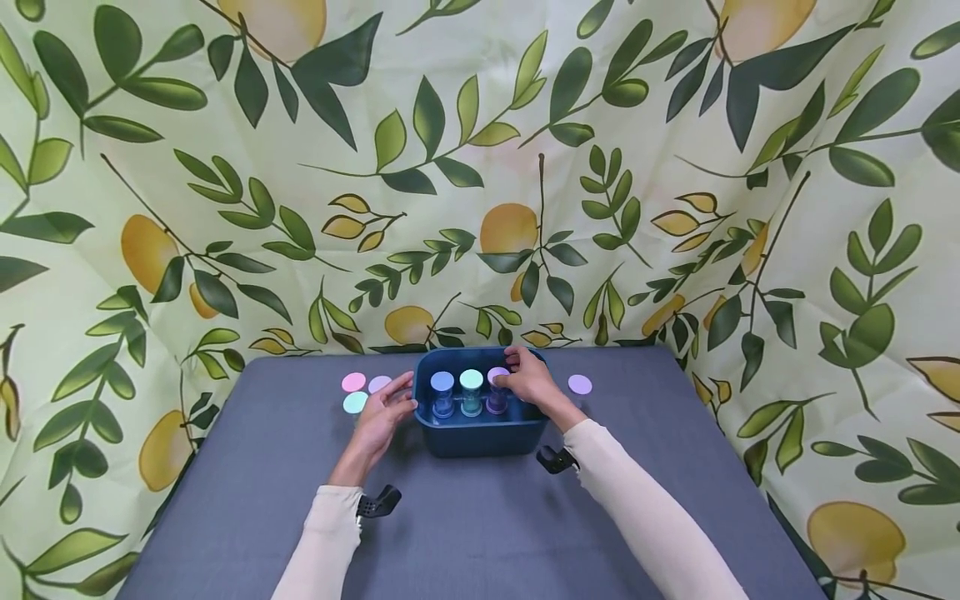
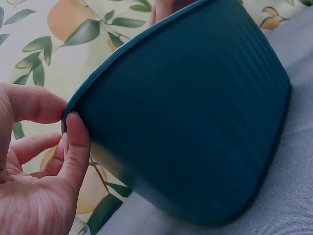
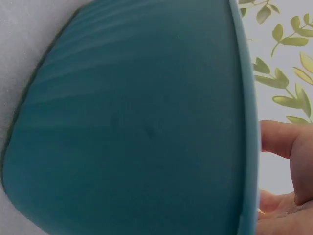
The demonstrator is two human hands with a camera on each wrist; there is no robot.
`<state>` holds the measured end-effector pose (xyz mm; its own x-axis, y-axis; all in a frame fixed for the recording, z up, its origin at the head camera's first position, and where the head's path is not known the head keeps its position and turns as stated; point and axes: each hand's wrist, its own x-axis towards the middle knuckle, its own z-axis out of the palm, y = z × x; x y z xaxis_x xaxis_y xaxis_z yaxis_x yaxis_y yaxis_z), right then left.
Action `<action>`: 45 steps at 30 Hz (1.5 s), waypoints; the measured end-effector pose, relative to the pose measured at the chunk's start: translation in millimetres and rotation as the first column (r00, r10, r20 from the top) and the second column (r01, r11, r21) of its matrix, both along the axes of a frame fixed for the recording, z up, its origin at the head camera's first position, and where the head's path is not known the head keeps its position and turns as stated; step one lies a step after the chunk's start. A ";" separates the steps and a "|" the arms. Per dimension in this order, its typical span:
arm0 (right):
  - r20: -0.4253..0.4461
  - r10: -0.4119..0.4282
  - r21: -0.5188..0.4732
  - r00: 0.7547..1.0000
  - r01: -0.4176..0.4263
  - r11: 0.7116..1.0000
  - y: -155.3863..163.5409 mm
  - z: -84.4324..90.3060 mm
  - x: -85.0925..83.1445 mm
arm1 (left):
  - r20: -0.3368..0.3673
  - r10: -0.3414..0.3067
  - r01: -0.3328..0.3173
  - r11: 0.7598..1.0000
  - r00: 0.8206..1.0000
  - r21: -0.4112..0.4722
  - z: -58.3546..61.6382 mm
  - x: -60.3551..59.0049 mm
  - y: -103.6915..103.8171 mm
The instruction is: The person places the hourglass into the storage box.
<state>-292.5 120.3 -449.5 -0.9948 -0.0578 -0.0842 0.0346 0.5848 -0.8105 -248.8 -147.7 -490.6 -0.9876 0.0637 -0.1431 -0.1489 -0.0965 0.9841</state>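
Note:
A dark teal bin [image 1: 480, 437] stands in the middle of the grey table. Inside it three small containers stand upright in a row, topped blue [image 1: 442, 382], mint [image 1: 471, 379] and lilac [image 1: 497, 375]. My right hand [image 1: 528, 379] reaches over the bin's right rim, its fingers curled on the lilac-topped container. The left hand [image 1: 384, 412] lies against the bin's left side. In the left wrist view its thumb [image 2: 76, 142] and a fingertip touch the bin [image 2: 195, 112] at the rim with fingers fairly straight. The right wrist view shows the bin's wall [image 3: 137, 122] and one fingertip [image 3: 279, 139].
Three flat round discs lie left of the bin: pink [image 1: 353, 382], pale lilac [image 1: 379, 383] and mint [image 1: 356, 402]. Another lilac disc [image 1: 580, 384] lies to the right. A leaf-and-lemon cloth backdrop [image 1: 480, 167] closes in the table on three sides.

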 end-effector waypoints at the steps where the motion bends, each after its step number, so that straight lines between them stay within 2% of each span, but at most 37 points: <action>1: -0.008 0.000 -0.010 1.000 0.000 1.000 0.7 0.6 1.3 | 0.000 0.001 -0.001 1.000 1.000 0.007 0.0 0.1 -0.1; 7: -0.069 -0.008 -0.028 0.998 0.006 1.000 7.9 4.3 8.9 | -0.003 -0.002 0.002 1.000 1.000 0.026 -1.8 -0.1 -0.6; 16: -0.147 -0.022 -0.165 0.989 -0.003 0.986 25.3 16.7 19.9 | -0.012 -0.008 0.008 0.999 1.000 0.034 -1.9 -0.4 -0.4; 21: -0.175 -0.045 -0.206 0.984 0.008 0.979 36.4 20.2 27.0 | -0.010 -0.011 0.012 0.999 1.000 0.044 -1.7 0.3 0.0; 33: -0.221 -0.112 -0.221 0.969 0.062 0.973 64.9 20.6 42.8 | -0.005 0.002 -0.002 0.999 1.000 0.038 1.0 2.0 0.3; 45: -0.258 -0.168 -0.245 0.951 0.103 0.964 91.4 14.0 48.3 | 0.004 0.000 0.000 1.000 1.000 0.028 0.6 0.9 0.6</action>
<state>-244.3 211.7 -435.5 -0.9768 0.0935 0.1926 -0.1420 0.3905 -0.9096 -247.9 -147.1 -490.0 -0.9871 0.0675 -0.1452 -0.1528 -0.1244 0.9804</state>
